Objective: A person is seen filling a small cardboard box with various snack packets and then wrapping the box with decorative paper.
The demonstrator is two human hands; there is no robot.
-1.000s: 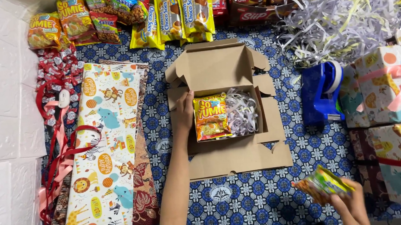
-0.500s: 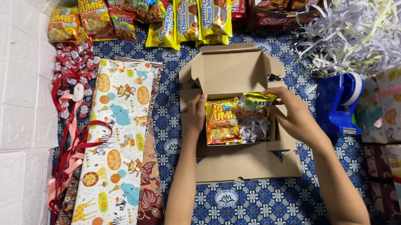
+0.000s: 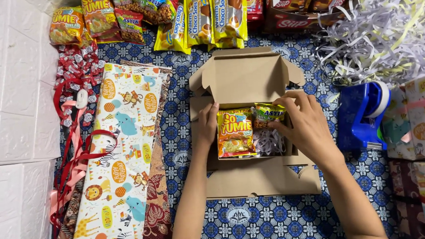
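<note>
A small green-and-yellow foil snack packet (image 3: 269, 114) was pinched by the right hand (image 3: 305, 126) inside the open brown cardboard box (image 3: 243, 78), beside an orange noodle packet (image 3: 235, 134), the box's left wall steadied by the flat, ungripping left hand (image 3: 207, 126); flat seating judged advisable.

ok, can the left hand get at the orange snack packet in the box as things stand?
Probably yes. The left hand rests on the cardboard box at its left wall, right beside the orange snack packet. The flaps are open and nothing covers the packet; the right hand is busy with the green packet alongside.
</note>
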